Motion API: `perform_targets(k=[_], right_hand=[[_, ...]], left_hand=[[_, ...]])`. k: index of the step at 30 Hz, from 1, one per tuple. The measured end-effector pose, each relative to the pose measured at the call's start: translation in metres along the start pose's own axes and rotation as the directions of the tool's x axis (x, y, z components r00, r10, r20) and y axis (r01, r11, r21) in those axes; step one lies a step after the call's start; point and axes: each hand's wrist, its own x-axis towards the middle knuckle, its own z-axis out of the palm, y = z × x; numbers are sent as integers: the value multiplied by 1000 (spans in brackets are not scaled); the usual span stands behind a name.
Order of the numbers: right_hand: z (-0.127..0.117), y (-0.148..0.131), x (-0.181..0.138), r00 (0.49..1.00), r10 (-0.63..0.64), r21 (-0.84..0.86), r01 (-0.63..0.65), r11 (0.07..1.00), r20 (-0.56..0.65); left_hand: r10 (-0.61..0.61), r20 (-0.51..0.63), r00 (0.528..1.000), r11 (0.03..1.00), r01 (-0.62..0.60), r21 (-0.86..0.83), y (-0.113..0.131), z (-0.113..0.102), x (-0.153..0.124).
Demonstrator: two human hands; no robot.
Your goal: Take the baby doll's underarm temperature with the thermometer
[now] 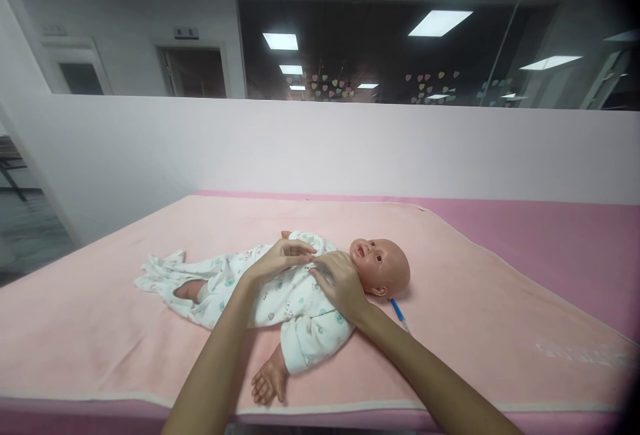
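A baby doll (383, 265) lies on its back with its head to the right. It wears a white baby romper (285, 295) printed with small green and grey figures. My left hand (283, 258) is over the chest from the left, fingers closed together at the front of the romper. Facing it, my right hand (343, 282) rests just below the doll's chin with curled fingers on the same cloth. The fingertips of both hands nearly meet, and what lies between them is too small to make out. One bare leg shows through an opening in the romper.
A peach blanket (475, 328) covers most of the pink padded table (565, 242). Beside the doll's head lies a thin blue and white stick (397, 310), partly behind my right forearm. A low white wall (350, 148) borders the far side, with a dark window (380, 48) above.
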Motion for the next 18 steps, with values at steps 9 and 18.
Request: perform_targets(k=[9,18], right_hand=[[2,-5,2,998,34,4,-33,999,-52],[4,-7,1,997,12,45,-9,999,-76]], left_hand=[[-13,20,1000,997,14,-82,3,0,-3],[-4,48,999,999,6,-48,4,4,-1]])
